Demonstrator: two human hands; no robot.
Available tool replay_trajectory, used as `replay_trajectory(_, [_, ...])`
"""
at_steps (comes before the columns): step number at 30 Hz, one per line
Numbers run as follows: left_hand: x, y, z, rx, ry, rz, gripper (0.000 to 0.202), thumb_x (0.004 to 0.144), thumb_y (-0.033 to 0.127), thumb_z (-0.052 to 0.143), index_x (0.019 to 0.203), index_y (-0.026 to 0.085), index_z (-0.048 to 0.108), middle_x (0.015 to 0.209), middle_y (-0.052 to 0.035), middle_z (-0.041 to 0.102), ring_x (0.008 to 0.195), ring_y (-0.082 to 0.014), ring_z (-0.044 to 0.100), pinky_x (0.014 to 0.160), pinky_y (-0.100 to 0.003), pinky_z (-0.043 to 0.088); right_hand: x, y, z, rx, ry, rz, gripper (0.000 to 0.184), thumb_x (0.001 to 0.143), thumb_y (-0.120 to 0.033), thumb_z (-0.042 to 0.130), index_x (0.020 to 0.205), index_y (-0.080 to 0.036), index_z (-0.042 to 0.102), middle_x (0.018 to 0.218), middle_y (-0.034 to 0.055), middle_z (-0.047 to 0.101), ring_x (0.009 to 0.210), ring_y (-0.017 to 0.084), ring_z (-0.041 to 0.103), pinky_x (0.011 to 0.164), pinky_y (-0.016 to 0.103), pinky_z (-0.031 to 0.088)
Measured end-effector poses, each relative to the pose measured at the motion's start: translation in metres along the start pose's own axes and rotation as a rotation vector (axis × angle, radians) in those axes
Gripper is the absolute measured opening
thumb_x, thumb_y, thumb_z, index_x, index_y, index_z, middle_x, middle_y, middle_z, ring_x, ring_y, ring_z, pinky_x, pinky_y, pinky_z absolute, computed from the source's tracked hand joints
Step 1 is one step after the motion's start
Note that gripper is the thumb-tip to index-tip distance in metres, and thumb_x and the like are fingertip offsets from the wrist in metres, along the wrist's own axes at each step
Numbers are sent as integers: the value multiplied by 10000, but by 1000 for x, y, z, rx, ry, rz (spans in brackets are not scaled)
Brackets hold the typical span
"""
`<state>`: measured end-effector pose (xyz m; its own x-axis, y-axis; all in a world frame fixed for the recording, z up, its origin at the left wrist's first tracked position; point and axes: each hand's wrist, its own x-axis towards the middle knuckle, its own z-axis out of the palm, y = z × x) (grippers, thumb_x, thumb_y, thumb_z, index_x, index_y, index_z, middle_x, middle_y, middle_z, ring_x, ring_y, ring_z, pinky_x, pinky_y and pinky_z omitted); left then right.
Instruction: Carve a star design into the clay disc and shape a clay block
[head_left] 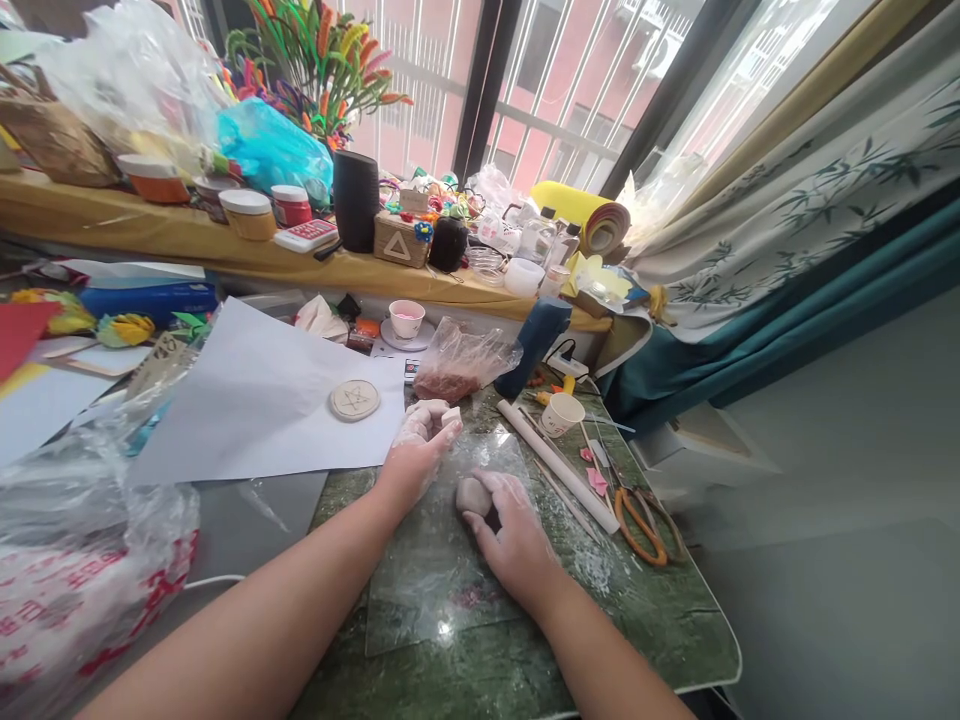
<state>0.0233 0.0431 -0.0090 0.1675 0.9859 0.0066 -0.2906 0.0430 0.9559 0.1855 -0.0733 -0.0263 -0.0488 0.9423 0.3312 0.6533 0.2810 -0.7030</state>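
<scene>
My left hand (pixel 417 452) is closed around a pale lump of clay (pixel 438 412) that sticks out past the fingers, held just above the green marble-patterned table (pixel 660 620). My right hand (pixel 508 530) rests on the table and grips a second, greyish clay ball (pixel 472 495) with its fingertips. Both hands are dusted with white clay. A clear glass sheet (pixel 427 590) lies under them.
A round clay disc (pixel 355 400) sits on white paper (pixel 255 410). A white rolling stick (pixel 559 465), orange-handled scissors (pixel 637 525), a paper cup (pixel 561 414) and a plastic bag of reddish material (pixel 457 365) lie to the right and behind. A plastic bag (pixel 67 570) bulges at front left. A cluttered shelf (pixel 225 245) runs behind.
</scene>
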Motion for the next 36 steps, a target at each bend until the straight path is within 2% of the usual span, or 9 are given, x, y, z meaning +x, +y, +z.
replay_trajectory(5, [0,1,1,-19,-11,7,363,752,441,821,982,213,659,992,-31,620,877,-184,570,724,-295,484,10,11,-5,692,305,468,424,992,-572,582,1220,-225,669,1175,110,765,1078,283,746,946,490,632])
replay_trajectory(10, [0,3,2,-29,-3,-4,366,756,438,818,997,213,659,967,-25,608,864,-177,561,720,-287,485,31,-13,-47,965,337,661,286,983,-493,611,1038,-229,704,996,99,777,864,266,763,721,454,663])
replay_trajectory(14, [-1,3,1,-32,-6,-18,363,760,440,828,998,218,667,1008,-31,605,861,-172,569,713,-278,488,43,-54,-89,687,551,279,349,939,-452,728,1205,-233,674,1173,108,738,1061,286,739,890,493,633])
replay_trajectory(17, [-1,2,1,-27,-2,-18,352,759,436,832,983,219,669,1009,-30,606,864,-171,573,714,-275,485,30,-59,-85,295,686,-95,421,917,-380,767,1292,-240,635,1263,125,674,1198,314,681,1040,553,560])
replay_trajectory(19, [-1,1,0,-24,2,-12,345,762,435,829,979,217,672,1006,-34,616,878,-178,580,717,-278,487,13,-46,-64,71,535,-216,393,957,-332,711,1331,-270,610,1299,133,650,1246,326,651,1045,566,555])
replay_trajectory(22, [0,-1,0,-26,2,-19,342,764,436,827,980,218,676,983,-35,631,882,-191,585,713,-286,491,-12,-20,-32,-170,136,-291,382,965,-304,700,1335,-313,607,1275,113,685,1187,327,674,989,559,587])
replay_trajectory(27, [2,-2,0,-19,12,-6,346,761,421,828,994,214,679,986,-32,627,892,-192,581,716,-288,485,-22,-5,-14,-163,259,-145,379,969,-290,663,1338,-268,584,1275,128,679,1219,327,652,1043,568,558])
replay_trajectory(31, [1,0,2,-13,19,-27,370,746,429,838,992,211,668,969,-29,627,879,-192,581,710,-292,483,-15,-7,-2,-298,-33,-35,589,902,-388,748,1447,-254,567,1445,156,640,1358,420,568,1116,665,475])
replay_trajectory(36, [0,2,3,-15,11,-12,392,750,436,840,1023,213,668,984,-26,632,888,-185,585,714,-283,486,-10,-6,6,-375,-105,-2,492,921,-346,717,1390,-234,625,1539,173,580,1443,463,482,1158,737,385])
